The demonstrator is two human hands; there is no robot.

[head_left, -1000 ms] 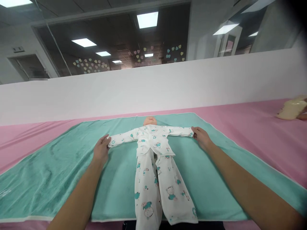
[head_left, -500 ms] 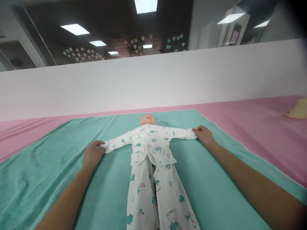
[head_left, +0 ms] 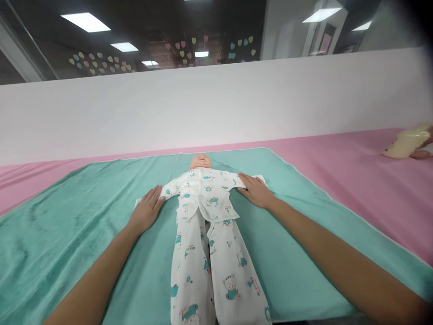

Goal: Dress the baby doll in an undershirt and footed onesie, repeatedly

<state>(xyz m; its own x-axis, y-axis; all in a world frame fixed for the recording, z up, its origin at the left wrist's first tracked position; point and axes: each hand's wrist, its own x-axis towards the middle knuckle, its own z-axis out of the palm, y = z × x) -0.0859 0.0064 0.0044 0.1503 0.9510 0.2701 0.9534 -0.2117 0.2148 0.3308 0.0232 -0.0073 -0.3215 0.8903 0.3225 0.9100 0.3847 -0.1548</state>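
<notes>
Blanket (head_left: pixel 84 221), teal, laid over pink sheet (head_left: pixel 338 167), wrinkled on the left. White printed trousers (head_left: pixel 191 266) mid-blanket, legs running off bottom of frame. Matching shirt (head_left: pixel 211 194) overlaps their top end, sleeves out sideways. Left hand (head_left: pixel 147 210) flat on one sleeve, fingers extended; right hand (head_left: pixel 255 189) same on the other. Pale thing (head_left: pixel 404 143) at right edge, cut off, can't tell what. Doll head (head_left: pixel 201 160) at collar. Cuffs (head_left: pixel 262 178) poke out past both hands.
</notes>
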